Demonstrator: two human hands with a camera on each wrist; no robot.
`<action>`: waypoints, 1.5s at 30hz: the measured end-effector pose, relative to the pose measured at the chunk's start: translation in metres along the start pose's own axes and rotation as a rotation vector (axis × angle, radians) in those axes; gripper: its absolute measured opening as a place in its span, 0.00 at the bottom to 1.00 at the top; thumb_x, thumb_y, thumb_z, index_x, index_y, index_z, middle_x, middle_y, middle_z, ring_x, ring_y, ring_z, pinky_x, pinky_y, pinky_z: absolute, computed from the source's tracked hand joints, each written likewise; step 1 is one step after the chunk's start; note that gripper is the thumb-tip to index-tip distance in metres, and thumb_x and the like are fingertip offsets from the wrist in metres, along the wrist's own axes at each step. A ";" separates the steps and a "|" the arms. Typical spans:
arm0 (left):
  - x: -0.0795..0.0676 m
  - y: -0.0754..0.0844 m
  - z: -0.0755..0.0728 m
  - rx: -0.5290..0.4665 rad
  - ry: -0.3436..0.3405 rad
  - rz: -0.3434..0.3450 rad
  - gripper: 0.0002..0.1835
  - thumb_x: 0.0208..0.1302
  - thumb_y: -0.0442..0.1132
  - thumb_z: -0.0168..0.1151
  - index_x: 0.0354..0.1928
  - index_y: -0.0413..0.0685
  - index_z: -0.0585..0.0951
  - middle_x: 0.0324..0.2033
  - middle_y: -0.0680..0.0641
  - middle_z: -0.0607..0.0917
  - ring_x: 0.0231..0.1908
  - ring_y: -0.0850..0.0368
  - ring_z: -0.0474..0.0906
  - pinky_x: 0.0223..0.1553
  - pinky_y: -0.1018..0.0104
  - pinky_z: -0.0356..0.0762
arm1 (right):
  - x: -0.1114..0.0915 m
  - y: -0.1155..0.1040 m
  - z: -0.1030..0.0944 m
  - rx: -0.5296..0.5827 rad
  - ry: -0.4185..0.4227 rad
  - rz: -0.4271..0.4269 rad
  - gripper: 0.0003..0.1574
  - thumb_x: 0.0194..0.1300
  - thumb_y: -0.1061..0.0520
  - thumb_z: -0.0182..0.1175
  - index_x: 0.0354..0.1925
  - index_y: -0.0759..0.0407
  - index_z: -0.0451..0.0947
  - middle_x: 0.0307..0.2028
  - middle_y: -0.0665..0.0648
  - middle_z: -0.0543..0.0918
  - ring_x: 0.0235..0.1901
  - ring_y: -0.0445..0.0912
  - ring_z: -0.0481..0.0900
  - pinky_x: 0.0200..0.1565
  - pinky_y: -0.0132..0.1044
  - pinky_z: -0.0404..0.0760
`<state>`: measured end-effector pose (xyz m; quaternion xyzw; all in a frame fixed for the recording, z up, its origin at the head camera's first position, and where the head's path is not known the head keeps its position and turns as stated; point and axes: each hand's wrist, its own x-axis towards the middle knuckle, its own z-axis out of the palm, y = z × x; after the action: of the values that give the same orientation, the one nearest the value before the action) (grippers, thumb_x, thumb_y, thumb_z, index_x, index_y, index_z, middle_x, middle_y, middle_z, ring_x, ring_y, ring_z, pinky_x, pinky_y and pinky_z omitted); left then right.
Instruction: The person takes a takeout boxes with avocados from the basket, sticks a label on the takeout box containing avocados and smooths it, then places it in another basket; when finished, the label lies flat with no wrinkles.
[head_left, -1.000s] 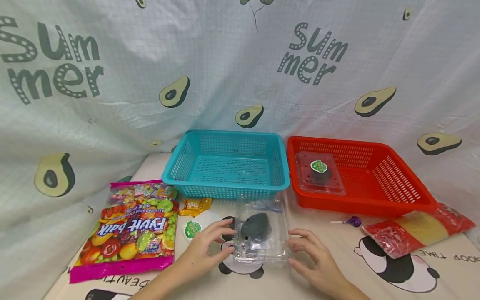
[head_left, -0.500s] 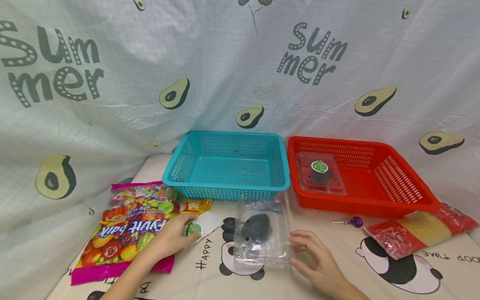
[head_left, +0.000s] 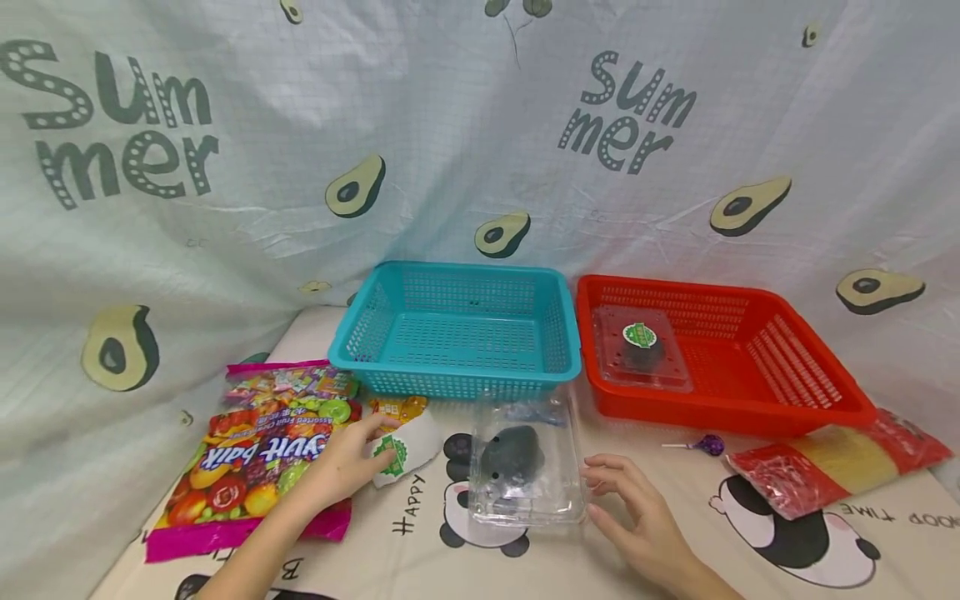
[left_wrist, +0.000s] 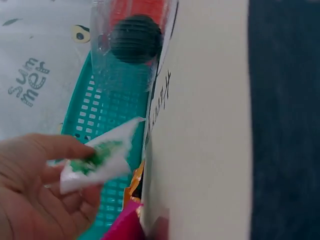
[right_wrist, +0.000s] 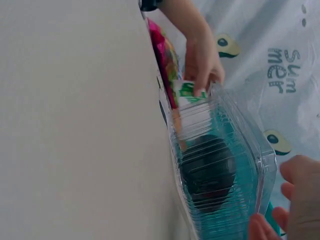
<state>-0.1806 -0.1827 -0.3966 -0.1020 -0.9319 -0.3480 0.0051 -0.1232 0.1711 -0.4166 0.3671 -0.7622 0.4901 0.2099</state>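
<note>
My left hand (head_left: 345, 462) pinches a white piece of paper with a round green sticker (left_wrist: 102, 155) between thumb and fingers. One edge of the paper is tilted up off the table. In the middle sits a clear plastic clamshell box (head_left: 558, 487), closed over a dark green avocado-like item (head_left: 512, 456). Beside the box's right wall is my right hand (head_left: 637, 517), its fingers loosely bent and nearly touching the plastic; contact is hard to tell. The right wrist view shows the same box (right_wrist: 265, 165) just past those fingers.
Behind stand a turquoise basket (head_left: 453, 379) and a red basket (head_left: 720, 414), which holds another stickered clear box (head_left: 671, 375). A fruit candy bag (head_left: 247, 492) and orange packet (head_left: 412, 407) lie left; a lollipop (head_left: 708, 444) and red-yellow packet (head_left: 840, 467) lie right.
My left hand has left the clear box's left side, moved left to the sticker paper, and taken hold of it, lifting one edge. The right hand has stayed by the box.
</note>
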 end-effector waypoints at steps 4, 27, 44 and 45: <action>-0.004 0.021 -0.005 -0.074 0.033 0.057 0.12 0.51 0.37 0.64 0.40 0.51 0.79 0.33 0.53 0.82 0.28 0.60 0.71 0.29 0.69 0.72 | 0.003 -0.001 -0.002 -0.158 0.027 -0.001 0.29 0.38 0.77 0.62 0.44 0.65 0.74 0.45 0.62 0.73 0.40 0.41 0.71 0.41 0.24 0.70; 0.008 0.107 0.045 -0.363 -0.037 0.473 0.08 0.52 0.39 0.64 0.35 0.49 0.80 0.29 0.52 0.83 0.21 0.68 0.70 0.22 0.76 0.73 | 0.061 -0.023 0.040 -0.170 0.033 0.011 0.20 0.48 0.67 0.64 0.41 0.56 0.72 0.32 0.49 0.75 0.29 0.39 0.69 0.30 0.27 0.73; 0.016 0.096 0.035 -0.453 -0.088 0.378 0.09 0.58 0.40 0.58 0.39 0.45 0.79 0.31 0.49 0.83 0.31 0.54 0.79 0.33 0.70 0.77 | 0.074 -0.036 0.024 -0.062 0.076 0.195 0.09 0.50 0.73 0.60 0.30 0.63 0.74 0.22 0.51 0.74 0.24 0.39 0.70 0.26 0.30 0.75; 0.016 0.097 0.033 -0.459 -0.093 0.371 0.09 0.58 0.39 0.58 0.39 0.43 0.78 0.32 0.47 0.83 0.31 0.51 0.79 0.33 0.70 0.77 | 0.074 -0.035 0.024 -0.051 0.078 0.206 0.09 0.50 0.73 0.60 0.30 0.63 0.74 0.22 0.51 0.74 0.24 0.39 0.70 0.26 0.30 0.75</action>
<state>-0.1750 -0.0866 -0.3577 -0.2848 -0.7936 -0.5377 0.0026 -0.1431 0.1145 -0.3553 0.2621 -0.7993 0.5035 0.1973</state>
